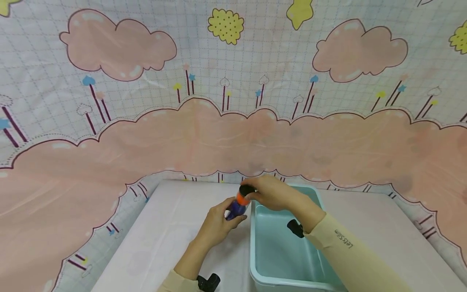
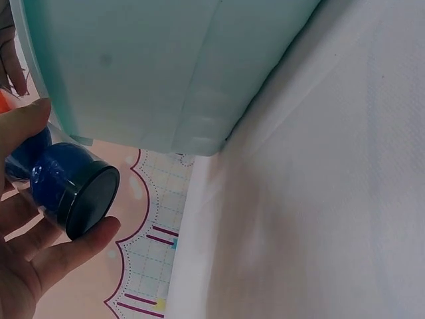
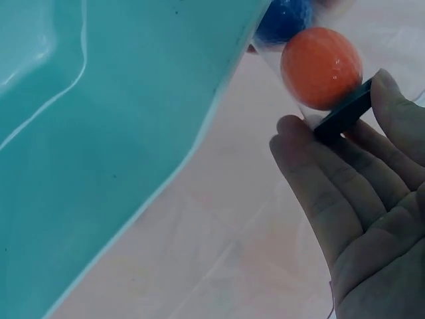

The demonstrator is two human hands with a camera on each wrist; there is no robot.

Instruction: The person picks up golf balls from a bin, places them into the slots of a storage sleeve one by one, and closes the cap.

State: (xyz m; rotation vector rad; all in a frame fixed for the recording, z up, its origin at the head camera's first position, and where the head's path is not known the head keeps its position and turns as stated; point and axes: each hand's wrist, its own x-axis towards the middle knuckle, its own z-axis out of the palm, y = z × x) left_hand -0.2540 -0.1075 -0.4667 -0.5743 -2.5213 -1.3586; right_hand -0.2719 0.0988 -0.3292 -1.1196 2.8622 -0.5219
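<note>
A clear tube of balls (image 1: 238,207) is held tilted between both hands, near the left rim of a light teal plastic tub (image 1: 252,247). My left hand (image 1: 214,227) grips its lower part, thumb and fingers around the blue balls (image 2: 58,174); a dark round end (image 2: 95,203) faces out by the fingertips in the left wrist view. At the upper end, my right hand (image 1: 275,192) pinches the black cap (image 3: 344,114) between thumb and fingers. Just below that cap an orange ball (image 3: 321,68) shows through the clear wall.
The tub stands on a white-covered table (image 1: 146,243), right of the left hand, with the right forearm crossing over it. Behind hangs a patterned cloth (image 1: 233,138) with clouds and stars. A small black camera sits on each wrist (image 1: 208,282).
</note>
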